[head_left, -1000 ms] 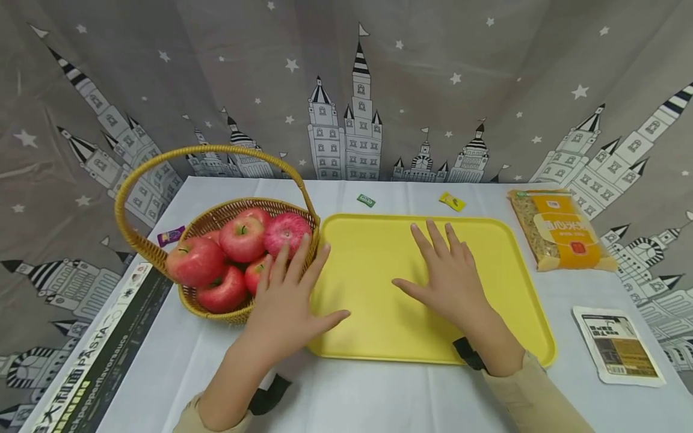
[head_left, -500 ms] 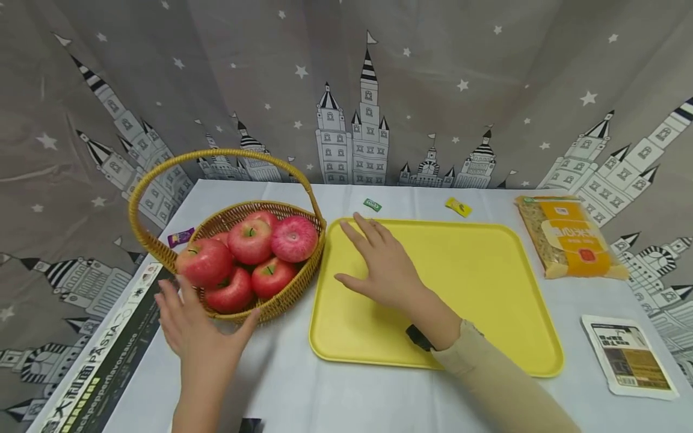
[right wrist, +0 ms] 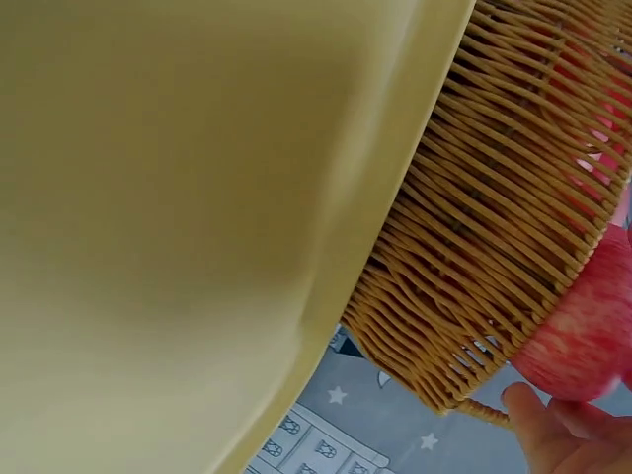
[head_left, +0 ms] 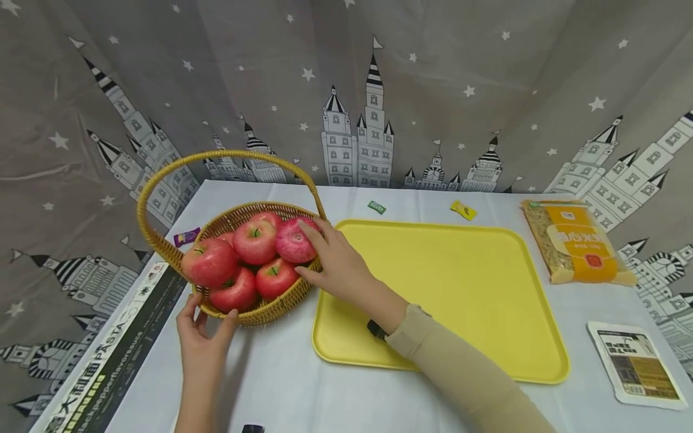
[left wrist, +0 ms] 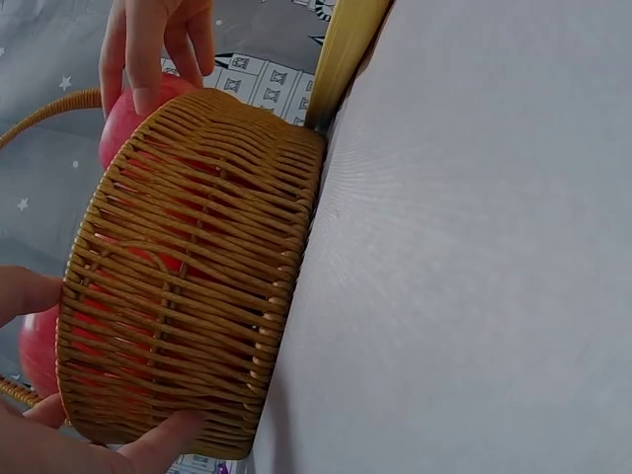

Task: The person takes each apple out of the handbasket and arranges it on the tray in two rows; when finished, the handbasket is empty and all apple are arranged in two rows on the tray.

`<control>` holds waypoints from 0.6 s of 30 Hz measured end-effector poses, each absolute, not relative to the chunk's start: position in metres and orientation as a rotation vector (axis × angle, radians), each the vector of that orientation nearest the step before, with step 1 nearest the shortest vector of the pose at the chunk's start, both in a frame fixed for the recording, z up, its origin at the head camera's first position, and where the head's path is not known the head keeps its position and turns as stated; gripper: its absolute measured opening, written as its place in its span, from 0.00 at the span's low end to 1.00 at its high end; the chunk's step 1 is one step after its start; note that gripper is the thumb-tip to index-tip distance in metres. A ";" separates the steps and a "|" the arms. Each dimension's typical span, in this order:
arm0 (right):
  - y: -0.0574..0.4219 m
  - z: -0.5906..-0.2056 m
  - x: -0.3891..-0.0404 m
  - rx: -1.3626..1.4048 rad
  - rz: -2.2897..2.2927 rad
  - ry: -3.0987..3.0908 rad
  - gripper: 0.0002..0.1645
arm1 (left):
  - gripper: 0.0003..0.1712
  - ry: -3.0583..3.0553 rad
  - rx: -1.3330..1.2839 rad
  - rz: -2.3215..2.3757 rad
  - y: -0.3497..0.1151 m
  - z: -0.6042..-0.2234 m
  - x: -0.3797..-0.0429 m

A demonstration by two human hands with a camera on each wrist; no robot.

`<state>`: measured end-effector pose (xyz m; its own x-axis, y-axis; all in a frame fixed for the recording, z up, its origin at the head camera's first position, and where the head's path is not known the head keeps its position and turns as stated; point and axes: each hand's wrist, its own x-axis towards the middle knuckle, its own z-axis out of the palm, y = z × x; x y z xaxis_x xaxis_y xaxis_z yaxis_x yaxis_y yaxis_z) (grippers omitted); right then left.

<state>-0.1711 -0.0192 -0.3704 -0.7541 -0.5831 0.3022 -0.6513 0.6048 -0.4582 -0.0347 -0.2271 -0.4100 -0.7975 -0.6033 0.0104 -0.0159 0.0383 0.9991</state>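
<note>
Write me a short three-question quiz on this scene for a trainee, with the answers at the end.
1. Multiple choice: what is the left hand gripping?
A. the yellow tray
B. the wicker basket
C. the pasta box

2. True or false: in the head view, the small green packet lies to the left of the small yellow packet.

3. Fill in the missing word: the fingers of the right hand are on an ____ in the basket.

Key: 1, B; 2, true; 3, apple.
</note>
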 end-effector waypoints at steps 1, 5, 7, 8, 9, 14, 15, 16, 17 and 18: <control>-0.021 -0.371 -0.172 1.033 0.861 -2.704 0.48 | 0.42 -1.898 0.629 -1.819 -0.227 -0.410 -0.034; -0.032 -0.371 -0.176 0.995 0.917 -2.679 0.45 | 0.44 -1.853 0.659 -1.902 -0.230 -0.411 -0.034; -0.036 -0.371 -0.178 0.974 0.942 -2.672 0.44 | 0.44 -1.811 0.663 -1.949 -0.230 -0.412 -0.035; -0.037 -0.372 -0.179 0.970 0.955 -2.659 0.43 | 0.44 -1.783 0.653 -1.968 -0.231 -0.413 -0.035; -0.036 -0.373 -0.180 0.962 0.971 -2.645 0.43 | 0.43 -1.757 0.641 -1.985 -0.230 -0.413 -0.036; -0.020 -0.364 -0.176 0.961 1.113 -2.525 0.43 | 0.42 -1.712 0.596 -2.026 -0.228 -0.416 -0.037; -0.014 -0.360 -0.174 0.968 1.143 -2.492 0.43 | 0.42 -1.711 0.593 -2.027 -0.228 -0.416 -0.038; -0.007 -0.356 -0.173 0.974 1.165 -2.460 0.44 | 0.42 -1.705 0.588 -2.029 -0.228 -0.416 -0.038; 0.001 -0.351 -0.172 0.974 1.178 -2.432 0.45 | 0.42 -1.697 0.583 -2.033 -0.228 -0.417 -0.038; 0.011 -0.347 -0.171 0.970 1.186 -2.410 0.46 | 0.41 -1.690 0.582 -2.034 -0.228 -0.417 -0.038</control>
